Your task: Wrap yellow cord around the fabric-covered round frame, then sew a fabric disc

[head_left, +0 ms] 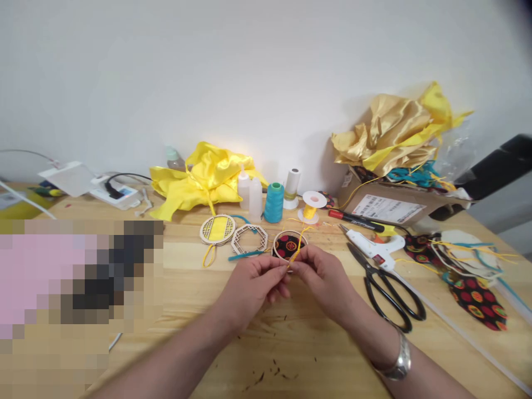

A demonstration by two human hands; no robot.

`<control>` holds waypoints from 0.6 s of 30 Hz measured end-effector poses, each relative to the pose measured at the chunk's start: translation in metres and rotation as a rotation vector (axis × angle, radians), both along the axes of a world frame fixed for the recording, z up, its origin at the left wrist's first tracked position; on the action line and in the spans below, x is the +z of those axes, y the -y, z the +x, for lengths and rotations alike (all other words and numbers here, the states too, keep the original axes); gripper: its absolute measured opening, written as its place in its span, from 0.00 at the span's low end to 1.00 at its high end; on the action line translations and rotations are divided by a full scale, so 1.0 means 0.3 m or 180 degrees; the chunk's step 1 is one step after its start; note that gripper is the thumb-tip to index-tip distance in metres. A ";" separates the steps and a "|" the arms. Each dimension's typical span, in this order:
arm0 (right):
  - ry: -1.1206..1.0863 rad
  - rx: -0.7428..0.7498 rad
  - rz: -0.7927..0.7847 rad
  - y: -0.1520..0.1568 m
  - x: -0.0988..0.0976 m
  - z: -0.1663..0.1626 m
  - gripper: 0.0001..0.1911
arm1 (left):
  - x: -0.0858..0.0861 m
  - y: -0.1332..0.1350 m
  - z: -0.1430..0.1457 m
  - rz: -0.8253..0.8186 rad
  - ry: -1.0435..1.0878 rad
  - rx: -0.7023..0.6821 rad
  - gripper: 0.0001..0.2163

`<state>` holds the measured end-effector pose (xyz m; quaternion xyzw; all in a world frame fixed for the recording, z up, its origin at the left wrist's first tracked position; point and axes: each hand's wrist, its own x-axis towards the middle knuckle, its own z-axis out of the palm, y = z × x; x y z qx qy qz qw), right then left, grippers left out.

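Note:
Close together over the table, my left hand (264,274) and my right hand (318,274) both pinch a yellow cord (298,244). The cord runs up between my fingertips across a round wooden frame (306,237) backed with dark patterned fabric (288,242). My fingers cover the frame's lower edge, so I cannot tell how the cord is fixed there. Left of it lie an octagonal lattice frame (266,239) and a round lattice frame (233,226) with yellow fabric and a yellow loop. A teal strip (245,255) lies just beyond my left hand.
Black scissors (368,277) and a white glue gun (361,244) lie to the right. Behind stand a teal thread spool (274,204), a yellow cord spool (310,213) and white bottles (255,200). A cardboard box (349,194) holds fabric. Yellow satin (178,183) lies at the back.

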<state>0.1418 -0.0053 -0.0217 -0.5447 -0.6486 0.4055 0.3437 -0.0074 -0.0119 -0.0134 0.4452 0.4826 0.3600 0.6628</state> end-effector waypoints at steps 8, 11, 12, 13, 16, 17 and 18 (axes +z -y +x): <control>-0.0811 0.0163 -0.0507 -0.009 0.016 0.008 0.05 | 0.000 -0.001 -0.011 -0.0039 0.0429 -0.0028 0.05; -0.1157 0.0252 -0.0817 -0.011 0.022 0.007 0.07 | -0.001 0.001 -0.014 -0.0079 0.0437 0.0000 0.06; -0.1284 0.0283 -0.0915 -0.012 0.025 0.007 0.08 | -0.001 0.001 -0.014 -0.0106 0.0469 -0.0002 0.06; -0.1405 0.0316 -0.1003 -0.012 0.027 0.008 0.09 | -0.001 0.001 -0.014 -0.0137 0.0515 -0.0008 0.06; -0.1679 0.0421 -0.1215 -0.013 0.033 0.014 0.10 | 0.002 -0.001 -0.015 -0.0251 0.0657 -0.0049 0.06; -0.1725 0.0459 -0.1278 -0.014 0.033 0.018 0.11 | 0.004 -0.002 -0.016 -0.0279 0.0691 -0.0075 0.06; -0.1762 0.0497 -0.1345 -0.014 0.033 0.022 0.11 | 0.005 -0.003 -0.017 -0.0294 0.0713 -0.0103 0.06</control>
